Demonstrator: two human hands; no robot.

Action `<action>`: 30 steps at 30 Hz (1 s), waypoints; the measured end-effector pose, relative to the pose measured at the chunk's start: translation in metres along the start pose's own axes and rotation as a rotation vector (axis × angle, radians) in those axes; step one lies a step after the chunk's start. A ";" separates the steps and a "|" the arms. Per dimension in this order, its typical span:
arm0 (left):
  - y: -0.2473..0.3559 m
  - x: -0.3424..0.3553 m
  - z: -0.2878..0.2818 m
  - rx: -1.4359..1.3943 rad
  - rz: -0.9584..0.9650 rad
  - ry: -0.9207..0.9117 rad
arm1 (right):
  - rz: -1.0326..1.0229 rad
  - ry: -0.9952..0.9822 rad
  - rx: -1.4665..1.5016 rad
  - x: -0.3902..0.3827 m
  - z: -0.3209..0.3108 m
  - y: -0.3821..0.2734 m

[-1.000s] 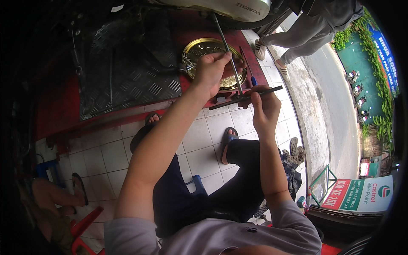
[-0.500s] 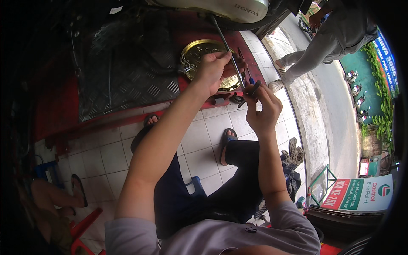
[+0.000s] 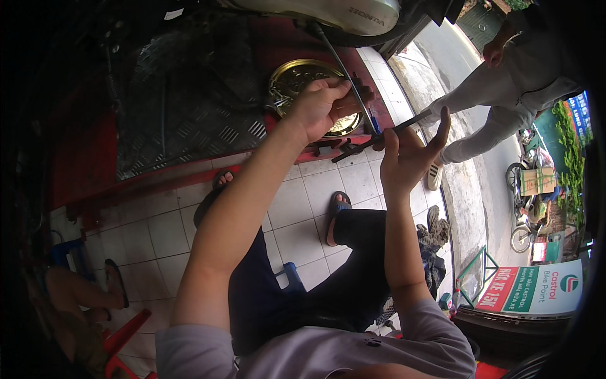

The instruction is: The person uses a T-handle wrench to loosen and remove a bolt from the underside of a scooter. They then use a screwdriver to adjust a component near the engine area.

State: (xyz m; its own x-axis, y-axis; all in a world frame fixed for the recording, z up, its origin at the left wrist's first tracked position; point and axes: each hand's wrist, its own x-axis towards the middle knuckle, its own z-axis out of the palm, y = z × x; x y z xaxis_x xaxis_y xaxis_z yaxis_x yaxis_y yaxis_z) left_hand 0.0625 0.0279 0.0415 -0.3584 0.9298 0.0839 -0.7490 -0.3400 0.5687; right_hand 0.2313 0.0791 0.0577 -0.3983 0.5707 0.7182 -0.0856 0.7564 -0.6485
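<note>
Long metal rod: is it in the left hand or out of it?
In: the left hand has the rod running between thumb and fingers.

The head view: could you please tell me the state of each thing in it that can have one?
T-handle wrench: held, slanting
Left hand: closed around the wrench's shaft
Right hand: open, at the wrench's crossbar
Round gold tray: partly hidden behind the left hand
Right sandal: worn
</note>
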 end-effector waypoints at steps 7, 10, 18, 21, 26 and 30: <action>0.008 -0.004 -0.007 -0.049 0.022 0.002 | -0.068 -0.053 -0.568 -0.004 -0.019 -0.030; 0.009 -0.007 -0.009 -0.041 0.024 0.023 | -0.057 -0.082 -0.647 -0.004 -0.020 -0.037; 0.008 -0.004 -0.008 -0.042 0.047 0.047 | 0.179 -0.642 -0.702 -0.011 -0.015 -0.032; 0.006 0.000 -0.003 -0.041 0.029 0.049 | 0.080 -0.886 -0.508 -0.016 0.003 -0.040; 0.007 0.009 -0.008 -0.018 0.013 0.072 | 0.043 -0.565 -0.359 0.001 -0.001 -0.072; 0.011 0.010 -0.007 -0.037 0.042 0.064 | 0.186 -0.621 -0.615 0.010 -0.022 -0.057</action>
State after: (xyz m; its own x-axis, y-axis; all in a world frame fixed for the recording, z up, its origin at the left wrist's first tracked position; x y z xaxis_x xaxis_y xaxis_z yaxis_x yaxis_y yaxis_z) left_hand 0.0468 0.0321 0.0425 -0.4240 0.9041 0.0535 -0.7523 -0.3844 0.5350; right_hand 0.2519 0.0484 0.1078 -0.7951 0.5600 0.2329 0.4634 0.8087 -0.3624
